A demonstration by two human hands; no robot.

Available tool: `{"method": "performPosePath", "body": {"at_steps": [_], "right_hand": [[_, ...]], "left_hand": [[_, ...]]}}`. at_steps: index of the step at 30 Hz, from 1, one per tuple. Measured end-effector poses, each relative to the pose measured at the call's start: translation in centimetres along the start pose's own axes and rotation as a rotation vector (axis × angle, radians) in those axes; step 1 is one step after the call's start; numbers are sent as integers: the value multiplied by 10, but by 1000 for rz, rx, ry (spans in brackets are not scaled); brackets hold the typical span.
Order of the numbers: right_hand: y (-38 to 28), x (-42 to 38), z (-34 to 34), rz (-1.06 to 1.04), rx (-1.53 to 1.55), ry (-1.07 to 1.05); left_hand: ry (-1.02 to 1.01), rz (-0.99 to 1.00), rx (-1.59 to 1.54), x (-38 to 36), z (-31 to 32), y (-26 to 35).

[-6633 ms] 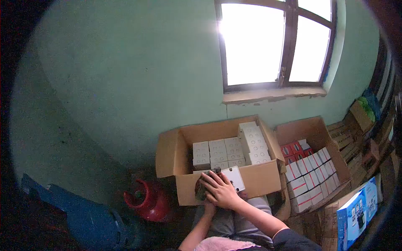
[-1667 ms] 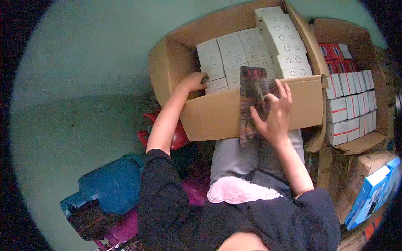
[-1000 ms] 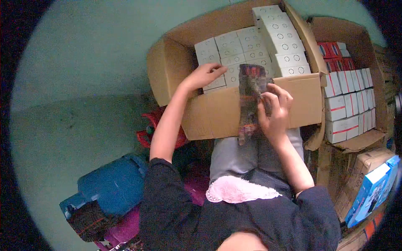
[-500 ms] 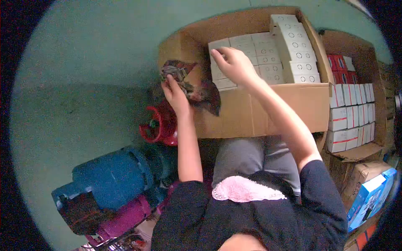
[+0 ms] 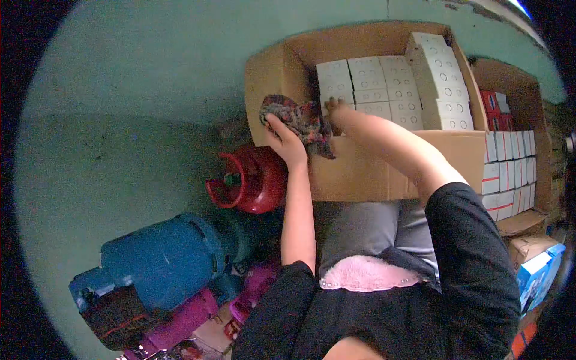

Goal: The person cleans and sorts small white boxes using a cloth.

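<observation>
My left hand (image 5: 287,139) is closed on a crumpled, dark patterned cloth (image 5: 298,118) over the front left edge of a large cardboard box (image 5: 360,171). Part of the cloth hangs down the box's front side. My right hand (image 5: 338,114) reaches inside, palm down, close to the cloth's right end. Its fingers look slightly spread and lie over the left column of white cartons (image 5: 335,78), in shadow and a little blurred. These cartons stand in neat rows, with a taller stack (image 5: 441,78) at the right.
At the right is another cardboard box (image 5: 528,225) with red and white cartons. Below it lies a blue box (image 5: 540,276). Left of my legs are a red gas cylinder (image 5: 261,180), a blue cylinder (image 5: 159,258) and a magenta one (image 5: 180,321). A green wall (image 5: 150,78) stands behind.
My right hand has come down and toward the cloth, from above the cartons to their left column. My left hand still grips the cloth, now more bunched. The view has shifted slightly.
</observation>
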State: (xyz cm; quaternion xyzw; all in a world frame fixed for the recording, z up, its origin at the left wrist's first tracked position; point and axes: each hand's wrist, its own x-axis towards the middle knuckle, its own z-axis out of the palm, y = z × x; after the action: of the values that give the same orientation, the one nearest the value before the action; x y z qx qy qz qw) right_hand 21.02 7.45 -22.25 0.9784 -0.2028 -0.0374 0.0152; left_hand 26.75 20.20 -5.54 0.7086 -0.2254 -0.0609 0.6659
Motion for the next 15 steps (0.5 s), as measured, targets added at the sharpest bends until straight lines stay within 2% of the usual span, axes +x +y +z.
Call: {"method": "performPosePath", "body": {"at_steps": [2, 4, 7, 9, 10, 11, 12, 14, 15], "right_hand": [[11, 1, -15, -91, 99, -104], [9, 15, -17, 19, 337, -192], [7, 18, -24, -14, 382, -168], [6, 16, -4, 51, 627, -169], [3, 24, 45, 168, 908, -195], [1, 27, 55, 204, 927, -189], [-2, 26, 49, 241, 947, -182], [-6, 27, 37, 86, 587, -158], [-7, 27, 24, -21, 467, -165]], "left_hand": [[15, -26, -14, -1, 4, 5], [31, -55, -24, 1, 3, -6], [56, -9, -93, 1, 4, -18], [64, -69, -180, 4, 4, -30], [64, -124, -230, 5, 5, -33], [37, -39, -272, 2, 8, -21], [15, -62, -280, 0, 8, -15], [-30, -103, -287, -2, 6, -7], [38, -122, -218, -2, 8, -6]]}}
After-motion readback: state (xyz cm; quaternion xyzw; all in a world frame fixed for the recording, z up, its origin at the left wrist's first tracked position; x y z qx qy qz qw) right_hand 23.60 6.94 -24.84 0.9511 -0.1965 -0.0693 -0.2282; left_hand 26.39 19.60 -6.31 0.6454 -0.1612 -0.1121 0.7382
